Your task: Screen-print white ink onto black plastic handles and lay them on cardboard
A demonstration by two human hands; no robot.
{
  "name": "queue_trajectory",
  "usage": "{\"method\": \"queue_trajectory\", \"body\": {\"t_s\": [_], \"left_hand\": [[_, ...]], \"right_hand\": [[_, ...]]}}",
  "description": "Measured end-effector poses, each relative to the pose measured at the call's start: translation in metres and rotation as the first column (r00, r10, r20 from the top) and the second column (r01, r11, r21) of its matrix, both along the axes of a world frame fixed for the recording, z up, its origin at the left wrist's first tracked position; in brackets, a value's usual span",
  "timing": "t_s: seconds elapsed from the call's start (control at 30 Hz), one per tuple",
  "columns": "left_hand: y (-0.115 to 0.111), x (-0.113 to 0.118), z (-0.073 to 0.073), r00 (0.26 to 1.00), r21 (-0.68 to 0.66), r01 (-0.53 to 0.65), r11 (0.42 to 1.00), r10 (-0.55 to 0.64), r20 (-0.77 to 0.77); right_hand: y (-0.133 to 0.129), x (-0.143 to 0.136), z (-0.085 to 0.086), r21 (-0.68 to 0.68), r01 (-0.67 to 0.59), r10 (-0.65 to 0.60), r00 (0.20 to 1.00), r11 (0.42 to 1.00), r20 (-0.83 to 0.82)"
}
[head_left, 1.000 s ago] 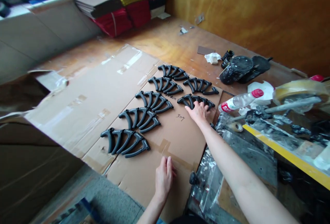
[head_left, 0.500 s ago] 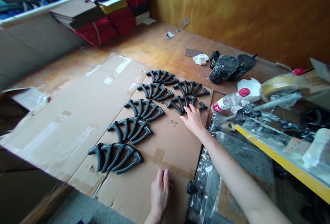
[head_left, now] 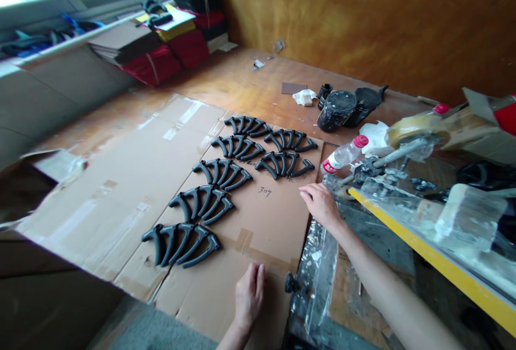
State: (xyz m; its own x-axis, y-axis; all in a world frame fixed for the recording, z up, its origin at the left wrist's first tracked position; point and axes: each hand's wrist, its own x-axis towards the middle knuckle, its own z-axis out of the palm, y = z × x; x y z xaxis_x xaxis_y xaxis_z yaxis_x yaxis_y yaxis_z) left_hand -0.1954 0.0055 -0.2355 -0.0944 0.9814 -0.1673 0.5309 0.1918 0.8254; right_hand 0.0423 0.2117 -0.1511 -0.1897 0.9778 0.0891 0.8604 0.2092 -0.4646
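Several curved black handle-like pieces (head_left: 189, 245) lie in fanned groups on the flat cardboard (head_left: 262, 226). My right hand (head_left: 321, 205) hovers over the cardboard's right edge, just below the nearest end piece (head_left: 302, 168) of the right-hand group. Its fingers are loosely bent, with a small gap by the thumb, and nothing shows in them. Low in the view, my left hand (head_left: 249, 293) is closed above the front part of the cardboard, fingertips pressed together. Whatever it may hold is hidden.
Right of the cardboard stand a red-capped bottle (head_left: 341, 156), black-stained cups (head_left: 337, 111) and a device with a yellow edge strip (head_left: 427, 248). A dark knob (head_left: 290, 282) sits by the front right edge. Stacked red and brown sheets (head_left: 151, 65) lie at the back left.
My right hand has drawn back towards me and right, away from the right-hand group. The end piece there now lies stretched out on the cardboard. The left hand stays closed; the view has shifted slightly.
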Motion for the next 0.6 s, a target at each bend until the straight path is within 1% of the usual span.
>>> {"method": "queue_trajectory", "body": {"t_s": [0.17,0.27,0.33,0.4,0.43,0.47,0.53,0.6], "left_hand": [[0.000,0.000,0.004,0.995,0.120,0.059,0.991,-0.050,-0.081],[0.000,0.000,0.006,0.993,0.134,0.087,0.987,-0.075,-0.090],[0.000,-0.001,0.004,0.992,0.112,0.103,0.988,-0.095,-0.079],[-0.001,-0.002,0.003,0.993,0.065,0.110,0.992,-0.106,-0.056],[-0.002,-0.003,0.003,0.994,0.040,0.107,0.993,-0.106,-0.040],[-0.002,-0.004,0.003,0.995,0.017,0.102,0.995,-0.102,-0.020],[-0.001,-0.004,0.004,0.996,-0.036,0.084,0.996,-0.083,0.030],[0.001,-0.004,0.008,0.994,-0.113,0.051,0.992,-0.039,0.102]], "right_hand": [[0.066,-0.030,-0.012,-0.010,0.006,-0.004,0.988,1.000,0.153],[0.098,-0.050,-0.021,-0.079,0.023,-0.004,0.973,0.997,0.233],[0.112,-0.061,-0.024,-0.151,0.050,-0.005,0.958,0.987,0.285],[0.120,-0.067,-0.026,-0.198,0.084,-0.016,0.945,0.977,0.326],[0.122,-0.069,-0.025,-0.191,0.098,-0.028,0.940,0.977,0.339],[0.123,-0.071,-0.023,-0.160,0.106,-0.044,0.936,0.981,0.349],[0.121,-0.071,-0.017,-0.049,0.105,-0.081,0.932,0.993,0.353],[0.113,-0.069,-0.009,0.055,0.110,-0.122,0.939,0.992,0.323]]}}
